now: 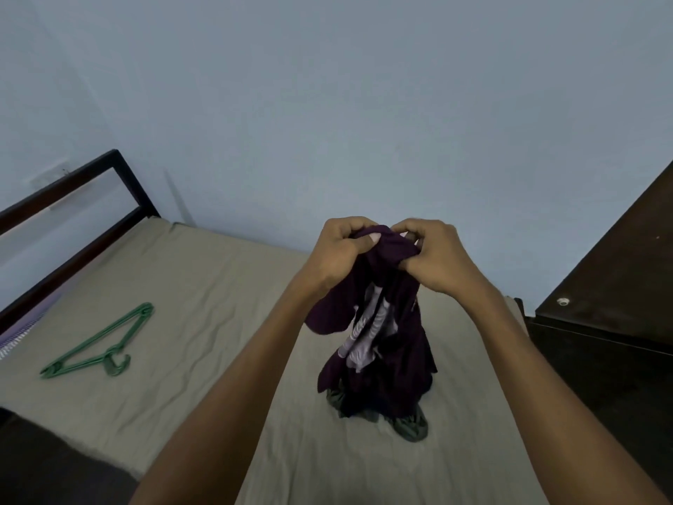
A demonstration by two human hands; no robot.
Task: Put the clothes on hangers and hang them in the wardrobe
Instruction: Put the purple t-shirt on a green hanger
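Both hands, left (pixel 340 249) and right (pixel 433 256), pinch one purple garment (pixel 386 322) above one grey garment (pixel 411 424), one green hanger (pixel 98 344) apart.

I hold both arms stretched forward and raised, my left hand (pixel 340 249) and right hand (pixel 435 255) close together, fingers curled, seemingly pinching cloth.

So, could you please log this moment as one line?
hands: left, right grip shirt | hanger: on bed, untouched
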